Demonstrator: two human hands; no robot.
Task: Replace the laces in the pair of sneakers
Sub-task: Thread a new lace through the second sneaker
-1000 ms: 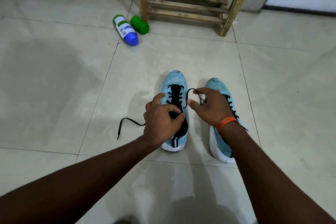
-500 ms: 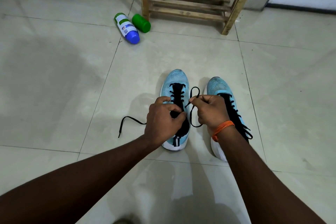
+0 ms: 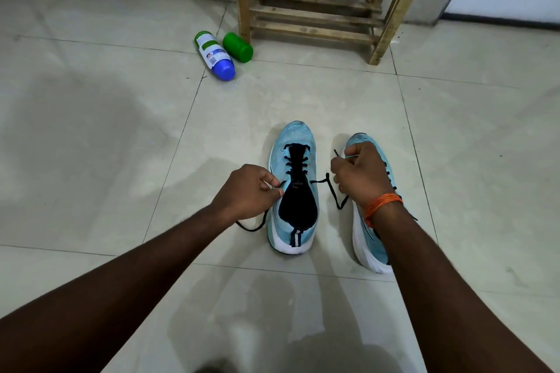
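Two light blue sneakers with white soles stand side by side on the tiled floor. The left sneaker [image 3: 298, 142] has a black tongue and a black lace [image 3: 335, 195] threaded through its eyelets. My left hand [image 3: 247, 191] pinches the lace's left end beside the shoe's left edge; the tail loops out under my wrist. My right hand [image 3: 362, 175] grips the lace's right end between the shoes, its tip sticking up above my fingers. The right sneaker [image 3: 368, 248] lies partly hidden under my right hand and forearm.
A wooden stool frame [image 3: 318, 9] stands at the back against the wall. A white bottle with a blue cap [image 3: 215, 56] and a green container [image 3: 238, 47] lie on the floor left of it. Bare floor tiles [image 3: 91, 145] spread to the left.
My hands have pulled apart: the left moved off the tongue to the shoe's left side, the right drew its lace end rightward. The tongue is now uncovered.
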